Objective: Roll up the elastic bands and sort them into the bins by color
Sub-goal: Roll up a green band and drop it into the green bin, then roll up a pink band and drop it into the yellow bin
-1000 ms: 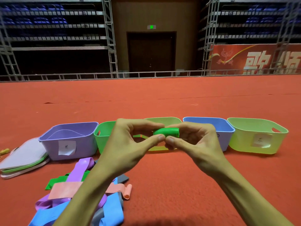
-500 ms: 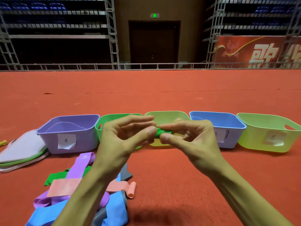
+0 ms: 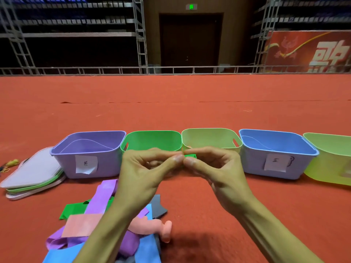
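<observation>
Your left hand and right hand meet thumb to thumb, fingers curled. Both pinch the rolled green band, of which only a small edge shows. It sits in front of the seam between the green bin and the pale green bin.

- Bin row: purple bin at left, blue bin at right, yellow-green bin cut by the frame edge.
- Loose bands are heaped near-left.
- Red carpet lies open near-right.

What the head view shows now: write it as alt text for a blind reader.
The left hand and right hand pinch a small green band between them over a red floor. Behind stand five bins: purple, green, pale green, blue, yellow-green. Loose coloured bands lie piled lower left.
</observation>
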Motion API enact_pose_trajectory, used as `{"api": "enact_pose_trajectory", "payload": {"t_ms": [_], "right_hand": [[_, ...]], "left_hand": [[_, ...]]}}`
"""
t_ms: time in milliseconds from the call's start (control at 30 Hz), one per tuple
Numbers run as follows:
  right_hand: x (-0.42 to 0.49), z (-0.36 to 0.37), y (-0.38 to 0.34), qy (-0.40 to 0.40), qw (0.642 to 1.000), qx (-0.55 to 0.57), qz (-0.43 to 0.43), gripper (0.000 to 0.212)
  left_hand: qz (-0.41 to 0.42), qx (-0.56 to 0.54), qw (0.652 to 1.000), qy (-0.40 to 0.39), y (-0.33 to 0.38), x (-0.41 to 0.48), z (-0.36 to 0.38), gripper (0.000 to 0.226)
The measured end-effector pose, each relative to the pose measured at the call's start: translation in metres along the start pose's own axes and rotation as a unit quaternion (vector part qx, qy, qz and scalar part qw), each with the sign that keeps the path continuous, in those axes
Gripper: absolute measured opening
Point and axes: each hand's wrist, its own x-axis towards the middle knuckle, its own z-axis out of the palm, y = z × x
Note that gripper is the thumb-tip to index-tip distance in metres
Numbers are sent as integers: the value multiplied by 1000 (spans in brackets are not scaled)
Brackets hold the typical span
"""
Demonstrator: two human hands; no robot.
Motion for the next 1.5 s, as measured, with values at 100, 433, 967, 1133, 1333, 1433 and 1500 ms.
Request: {"api": "enact_pose_trajectory", "payload": {"t_ms": [100, 433, 967, 1133, 1333, 1433, 1500], "right_hand": [[10, 3, 10, 5, 999, -33, -9, 25], [56, 14, 56, 11, 997, -61, -34, 10], [227, 65, 163, -80, 941, -324, 50, 12], [282, 98, 218, -185, 777, -582, 153, 32], [280, 121, 258, -157, 717, -638, 233, 31], [275, 124, 268, -150, 711, -642, 244, 26], [274, 124, 270, -152, 712, -638, 251, 26]], "left_hand": [[-17, -34, 999, -10, -13, 6, -9, 21], [15, -14, 999, 24, -56, 44, -33, 13], [-164, -50, 955, 240, -141, 101, -111, 23], [-133, 78, 952, 265, -167, 67, -124, 12], [-146, 81, 953, 253, -180, 57, -143, 13], [-162, 46, 948, 269, -188, 48, -147, 11], [-168, 35, 949, 266, -193, 47, -148, 10]]}}
